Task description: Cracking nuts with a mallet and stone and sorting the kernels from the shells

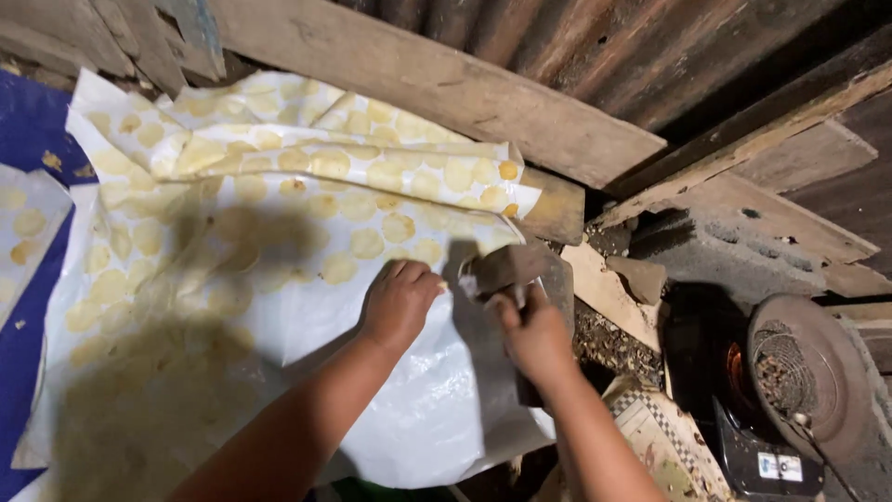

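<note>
A white plastic sheet [279, 279] printed with yellow round spots is spread over a surface, its far edge folded up against a plank. My left hand [401, 302] rests knuckles-up on the sheet near its right edge, fingers curled and pressing down. Just to its right, my right hand [537, 336] grips a hammer-like tool with a brown block-shaped head [506, 268]. The head sits at the sheet's right edge, over a wooden post [557, 279]. The tool's handle is mostly hidden by my hand.
A long wooden plank [446, 88] and a corrugated metal wall [632, 46] stand behind. A blue tarp [28, 139] lies at left. At right are a grey concrete block [734, 251], wood scraps, a round metal burner with a glowing grate [790, 367], and checkered cardboard [660, 432].
</note>
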